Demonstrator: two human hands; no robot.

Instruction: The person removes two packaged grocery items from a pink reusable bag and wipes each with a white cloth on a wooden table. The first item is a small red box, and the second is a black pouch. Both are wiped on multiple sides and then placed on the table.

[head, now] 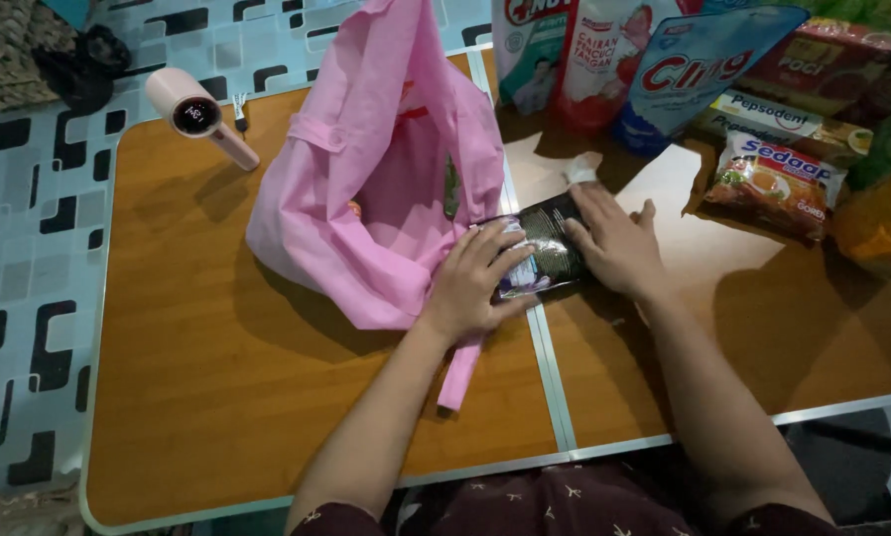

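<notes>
Head camera first, sweeping from the left: on the orange wood-grain folding table (217, 397) we see a small pale pink handheld dryer (199, 117) lying near the far edge, well apart from the work. Next comes the soft pink fabric tote bag (366, 199), slumped open with its mouth toward us and a strap trailing down over the table's centre seam.

Our left hand (470, 283) rests at the bag's mouth, fingers spread and curled over the near end of the dark glossy plastic sachet (545, 253), which lies flat on the table just beside the bag, touching its cloth. Our right hand (614, 243) lies on the sachet's other side, fingers extended and pressing flat rather than pinching.

We judge the sachet light, limp and rather slippery, so it would bend if lifted by one corner; holding both short ends, or sliding it along the tabletop, seems safest. What it contains we cannot tell from this view.

Further right stand bright refill pouches (684, 69) and a noodle packet (778, 184).
</notes>
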